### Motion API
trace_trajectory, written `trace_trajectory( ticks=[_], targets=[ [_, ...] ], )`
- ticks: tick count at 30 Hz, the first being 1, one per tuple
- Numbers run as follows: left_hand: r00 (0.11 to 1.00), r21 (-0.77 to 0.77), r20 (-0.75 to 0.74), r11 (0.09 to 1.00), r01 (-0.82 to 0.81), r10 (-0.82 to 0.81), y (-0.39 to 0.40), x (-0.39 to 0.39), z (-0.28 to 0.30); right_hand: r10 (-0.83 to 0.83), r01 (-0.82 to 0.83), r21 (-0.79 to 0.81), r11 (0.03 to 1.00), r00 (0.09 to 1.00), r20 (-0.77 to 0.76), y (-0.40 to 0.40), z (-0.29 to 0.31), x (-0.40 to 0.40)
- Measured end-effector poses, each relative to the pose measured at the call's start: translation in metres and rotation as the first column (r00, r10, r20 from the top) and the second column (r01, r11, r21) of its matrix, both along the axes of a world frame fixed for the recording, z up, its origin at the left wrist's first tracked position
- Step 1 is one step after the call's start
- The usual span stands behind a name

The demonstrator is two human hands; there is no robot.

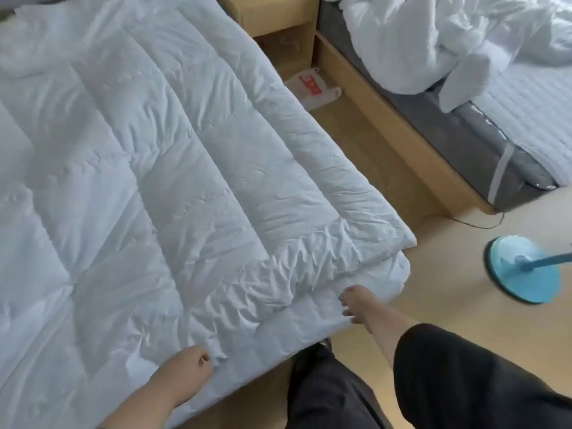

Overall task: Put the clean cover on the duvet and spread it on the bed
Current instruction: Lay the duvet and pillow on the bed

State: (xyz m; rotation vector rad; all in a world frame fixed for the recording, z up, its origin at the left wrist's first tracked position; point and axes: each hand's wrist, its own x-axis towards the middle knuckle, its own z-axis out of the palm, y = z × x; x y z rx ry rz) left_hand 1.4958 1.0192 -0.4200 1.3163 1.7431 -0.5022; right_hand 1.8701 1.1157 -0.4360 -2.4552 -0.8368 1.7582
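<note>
Duvet [148, 168], white & quilted, lies spread over the near bed, its foot edge bunched at both grips. Left hand [188, 365] has fingers curled round a fold of that edge; right hand [356, 305] pinches the hem further along, just short of the corner that hangs off beyond it. Past the right hand, on the wood floor: teal fan base [523, 269] w/ pole. Well beyond both grips, a plastic bag [312, 88] by the nightstand [272, 13] & crumpled white bedding [433, 38] on the 2nd bed

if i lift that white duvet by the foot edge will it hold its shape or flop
Likely flop: the duvet wrinkles where the left hand and right hand grip it. Its puffy quilting suggests it's light for its bulk. The corner probably sags.
</note>
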Motion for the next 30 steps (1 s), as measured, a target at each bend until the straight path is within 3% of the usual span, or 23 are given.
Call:
trace_trajectory(
  ticks=[4,9,14,16,18,20,22,27,30],
  targets=[
    [0.998,0.010,0.021,0.999,0.053,-0.053,0.065,0.076,-0.021,-0.008,0.011,-0.053,0.999,0.999,0.042,0.077,-0.036,0.038],
    [0.987,0.014,-0.115,0.993,0.118,-0.115,0.102,0.102,-0.070,-0.253,0.254,-0.103,0.962,0.967,0.022,0.117,-0.077,0.057],
    [0.910,-0.195,-0.245,0.937,0.290,-0.333,0.098,0.108,-0.138,-0.641,0.640,-0.052,0.767,0.759,-0.109,0.173,-0.117,0.052],
    [0.863,-0.141,-0.348,0.930,0.339,-0.368,0.089,0.117,-0.156,-0.677,0.677,-0.044,0.735,0.729,-0.095,0.185,-0.128,0.049],
    [0.863,0.038,-0.407,0.939,0.343,-0.299,0.083,0.123,-0.168,-0.635,0.637,0.013,0.771,0.770,-0.061,0.187,-0.133,0.051],
    [0.920,0.174,-0.356,0.955,0.241,-0.167,0.084,0.123,-0.171,-0.539,0.538,0.119,0.834,0.842,-0.032,0.183,-0.133,0.054],
    [0.980,0.197,-0.197,0.978,0.070,-0.030,0.093,0.121,-0.158,-0.431,0.421,0.238,0.875,0.902,-0.009,0.176,-0.122,0.061],
    [0.994,0.008,0.107,1.000,0.027,-0.028,0.111,0.166,-0.070,-0.581,0.581,0.421,0.697,0.801,-0.143,0.168,-0.047,0.127],
    [0.946,-0.065,0.295,0.985,0.159,-0.133,0.107,0.234,-0.016,-0.638,0.647,0.533,0.546,0.733,-0.236,0.155,0.006,0.198]
  ],
)
